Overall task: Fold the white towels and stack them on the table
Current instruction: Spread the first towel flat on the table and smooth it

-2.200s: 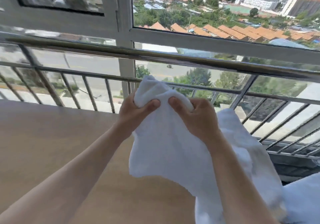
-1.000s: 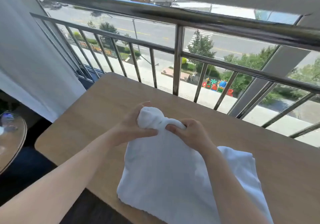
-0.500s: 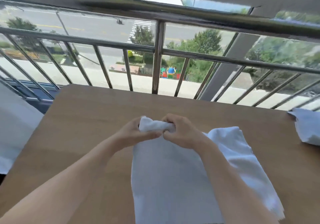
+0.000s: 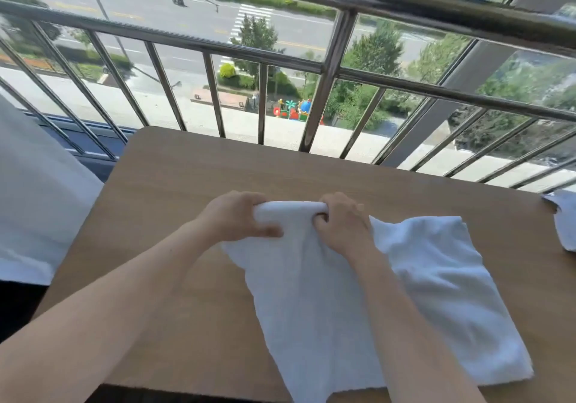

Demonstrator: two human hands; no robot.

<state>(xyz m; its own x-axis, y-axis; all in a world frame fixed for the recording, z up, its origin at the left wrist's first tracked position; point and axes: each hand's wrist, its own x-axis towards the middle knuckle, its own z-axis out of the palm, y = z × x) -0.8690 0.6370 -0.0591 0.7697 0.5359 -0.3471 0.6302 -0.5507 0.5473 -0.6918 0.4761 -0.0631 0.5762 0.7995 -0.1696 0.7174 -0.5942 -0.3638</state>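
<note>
Lying across the wooden surface (image 4: 187,184), the white towel (image 4: 327,293) has the edge nearest the railing (image 4: 324,69) gathered into a short, thick roll. That roll is the only part caught in a grip. It spans the gap between the two hands, and the rest of the cloth fans out away from the railing, with its far end spilling past the surface's edge on the person's side.

The left hand (image 4: 237,218) holds one end of the roll. Its fingers are curled over the top and the thumb is pressed in underneath, so the grip is closed tight on the fabric. The right hand (image 4: 343,225) holds the other end the same way, knuckles up and fingers tucked into the cloth (the fingertips are buried in the fold and cannot be seen). Both wrists sit low, just above the towel, and both bare forearms reach toward the railing, the right one lying over the towel.

A broad, slightly rumpled flap of the towel lies flat beyond the right hand. Farther along the railing on that side, a second towel (image 4: 565,221) sits at the surface's corner, well apart from the first. At the railing's opposite end hangs a white cloth (image 4: 37,200), off the surface.
</note>
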